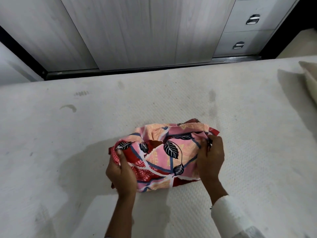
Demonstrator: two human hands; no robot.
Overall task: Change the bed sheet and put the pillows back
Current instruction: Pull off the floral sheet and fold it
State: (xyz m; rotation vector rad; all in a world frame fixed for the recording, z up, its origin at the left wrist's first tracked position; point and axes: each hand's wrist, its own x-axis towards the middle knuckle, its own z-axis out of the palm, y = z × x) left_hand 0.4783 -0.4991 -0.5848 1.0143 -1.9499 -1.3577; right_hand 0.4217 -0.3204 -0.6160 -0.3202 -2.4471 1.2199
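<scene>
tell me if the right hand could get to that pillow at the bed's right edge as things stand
Probably not freely: the right hand grips the folded sheet, though bare mattress lies between it and the pillow.

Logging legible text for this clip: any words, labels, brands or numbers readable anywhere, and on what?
None can be read.
Folded pink, red and orange leaf-print bed sheet, held by the left hand and right hand: pattern only, no text.
Bare white textured mattress: stains, plus a small dark smudge near its far left edge, too blurred to tell whether it is print.
Pale wood-grain cabinet drawers: metal handles, no labels.
</scene>
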